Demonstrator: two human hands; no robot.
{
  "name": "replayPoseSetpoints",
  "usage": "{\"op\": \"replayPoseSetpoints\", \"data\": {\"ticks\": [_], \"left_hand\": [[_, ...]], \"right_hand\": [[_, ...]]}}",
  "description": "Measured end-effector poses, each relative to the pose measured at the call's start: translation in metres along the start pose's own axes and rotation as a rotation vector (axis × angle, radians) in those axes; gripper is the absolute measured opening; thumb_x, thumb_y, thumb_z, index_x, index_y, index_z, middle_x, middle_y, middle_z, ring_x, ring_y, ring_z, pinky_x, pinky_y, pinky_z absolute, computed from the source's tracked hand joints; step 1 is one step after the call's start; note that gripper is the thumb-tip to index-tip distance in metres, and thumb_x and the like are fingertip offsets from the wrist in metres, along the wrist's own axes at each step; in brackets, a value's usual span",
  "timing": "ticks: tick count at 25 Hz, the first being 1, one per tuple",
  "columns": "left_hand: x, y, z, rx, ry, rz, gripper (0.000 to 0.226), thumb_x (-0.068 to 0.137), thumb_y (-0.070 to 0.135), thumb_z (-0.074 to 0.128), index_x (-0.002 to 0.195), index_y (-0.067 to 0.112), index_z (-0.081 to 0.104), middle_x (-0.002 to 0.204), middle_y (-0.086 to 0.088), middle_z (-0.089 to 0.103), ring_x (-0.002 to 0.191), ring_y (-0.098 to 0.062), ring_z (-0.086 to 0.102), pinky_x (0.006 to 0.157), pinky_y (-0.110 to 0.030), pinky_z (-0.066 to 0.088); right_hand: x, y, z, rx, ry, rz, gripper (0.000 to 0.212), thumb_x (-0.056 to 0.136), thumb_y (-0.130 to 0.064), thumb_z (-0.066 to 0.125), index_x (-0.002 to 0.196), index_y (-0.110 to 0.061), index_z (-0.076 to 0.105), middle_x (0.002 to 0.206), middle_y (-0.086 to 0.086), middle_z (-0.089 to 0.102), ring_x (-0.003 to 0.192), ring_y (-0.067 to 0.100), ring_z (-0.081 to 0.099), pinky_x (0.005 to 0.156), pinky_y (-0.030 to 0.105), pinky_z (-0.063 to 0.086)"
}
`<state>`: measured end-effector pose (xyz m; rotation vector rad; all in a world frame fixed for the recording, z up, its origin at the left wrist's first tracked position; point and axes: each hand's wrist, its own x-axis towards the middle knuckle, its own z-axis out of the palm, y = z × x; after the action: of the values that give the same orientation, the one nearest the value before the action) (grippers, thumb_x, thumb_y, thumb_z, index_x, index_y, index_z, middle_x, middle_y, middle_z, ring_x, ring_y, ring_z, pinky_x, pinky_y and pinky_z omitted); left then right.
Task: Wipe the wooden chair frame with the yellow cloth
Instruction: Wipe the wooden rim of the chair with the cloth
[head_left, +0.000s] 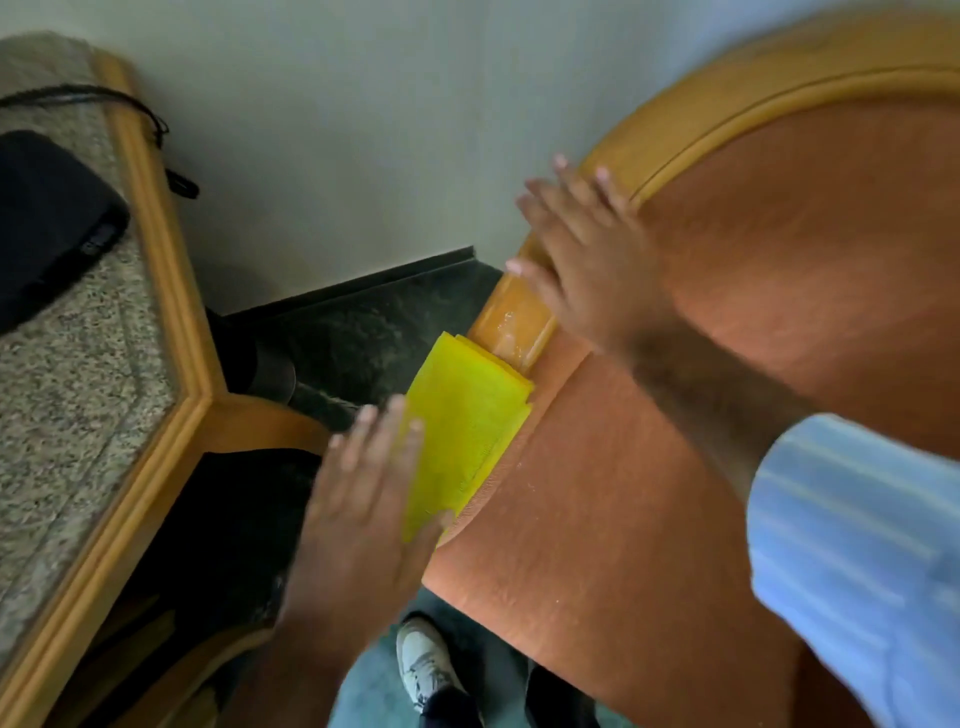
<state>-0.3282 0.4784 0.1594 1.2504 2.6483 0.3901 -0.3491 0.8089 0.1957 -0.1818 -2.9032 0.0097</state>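
Right up close is my blue striped sleeve (852, 545), with that arm reaching across the orange upholstery (779, 260) of the chair. My right hand (587, 260) is spread flat, fingers open, resting on the wooden chair frame (519, 325) where the curved rail runs up around the backrest. It's a bit blurry, but nothing's in it.

My left hand (363, 499) is also flat and open, fingers together, pressing the yellow cloth (462, 441) against the frame lower down, right at the edge of the seat cushion. So no real grip, just palm pressure. The cloth is folded into a rectangle and sits just below the bare stretch of rail, which looks shiny there.

Off to the left there's a speckled stone surface (62, 364) with a wooden edge, with a black pouch (47, 223) and a black cord (104, 98) lying on it. My white sneaker (423, 665) shows on the floor at the bottom.
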Motion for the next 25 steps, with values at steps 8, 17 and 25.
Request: {"op": "replayPoseSetpoints", "data": {"ticks": [8,17,25], "left_hand": [[0.096,0.042,0.032,0.155,0.044,0.092,0.08,0.107,0.06,0.031,0.164,0.004,0.022,0.174,-0.015,0.021,0.161,-0.035,0.021,0.124,-0.062,0.03],[-0.001,0.002,0.027,0.301,-0.117,0.149,0.074,0.106,0.051,0.036,0.163,0.005,0.026,0.174,-0.013,0.021,0.159,-0.036,0.028,0.118,-0.057,0.043],[-0.093,-0.017,0.025,0.446,-0.082,0.168,0.064,0.108,0.05,0.028,0.152,0.005,0.042,0.156,-0.014,0.052,0.148,-0.041,0.043,0.106,-0.061,0.045]], "right_hand": [[0.027,0.042,0.013,-0.143,0.051,-0.221,0.059,0.111,-0.051,0.025,0.145,-0.011,0.052,0.153,0.009,0.056,0.153,0.033,0.036,0.125,0.052,0.028],[0.028,0.039,0.009,-0.173,0.036,-0.201,0.062,0.11,-0.05,0.02,0.147,-0.011,0.05,0.154,0.009,0.054,0.154,0.03,0.033,0.127,0.049,0.024],[0.025,0.036,0.01,-0.138,0.062,-0.189,0.061,0.109,-0.051,0.022,0.144,-0.012,0.054,0.152,0.008,0.056,0.153,0.03,0.036,0.125,0.048,0.028]]}}
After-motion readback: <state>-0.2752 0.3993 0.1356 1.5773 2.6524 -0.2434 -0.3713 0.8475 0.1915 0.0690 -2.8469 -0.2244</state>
